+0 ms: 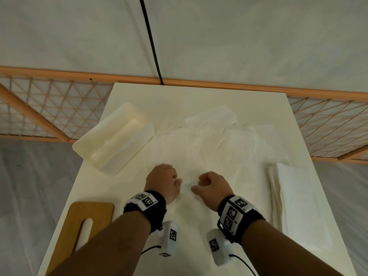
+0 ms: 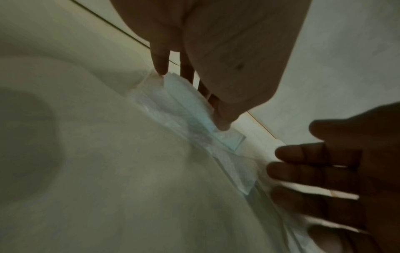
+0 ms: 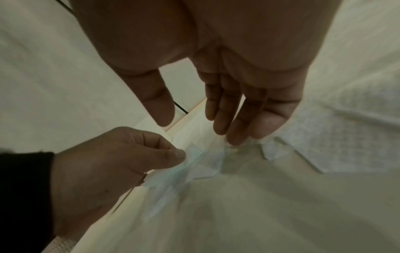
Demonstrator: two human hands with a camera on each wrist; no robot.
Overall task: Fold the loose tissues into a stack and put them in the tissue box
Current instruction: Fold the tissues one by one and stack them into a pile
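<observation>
A: Where are the thin white loose tissues [image 1: 209, 144]?
B: Spread in a rumpled, overlapping layer over the middle of the table, running from just under both sets of fingertips out beyond them. The near edge of the top sheet lies right at the fingers.

A: What is the left hand [image 1: 164, 181] doing?
B: In the right wrist view its thumb and forefinger are drawn together on a corner of the top sheet, which looks like a pinch. In the left wrist view its fingers [image 2: 160, 63] point down onto the tissue edge.

A: And the right hand [image 1: 212, 186]?
B: It sits just beside the left, a small gap between them. From the head view its fingers look curled under. The right wrist view shows the fingers [image 3: 238, 109] nearly straight and close together, thumb set apart, tips down at the tissue. I cannot tell whether it holds any sheet.

A: Further out?
B: Beyond the left fingers and to their outer side stands the cream rectangular plastic tissue box [image 1: 111, 136], open-topped, set at an angle, one corner touching the tissue layer. To the outer side of the right fingers lies a neat white stack of folded tissues [image 1: 294, 198] along the table edge. Behind the left wrist lies a flat wooden lid with a slot [image 1: 87, 222]. All of it rests on the white rectangular table [image 1: 199, 96], with a black cable [image 1: 151, 42] hanging beyond its far edge.
</observation>
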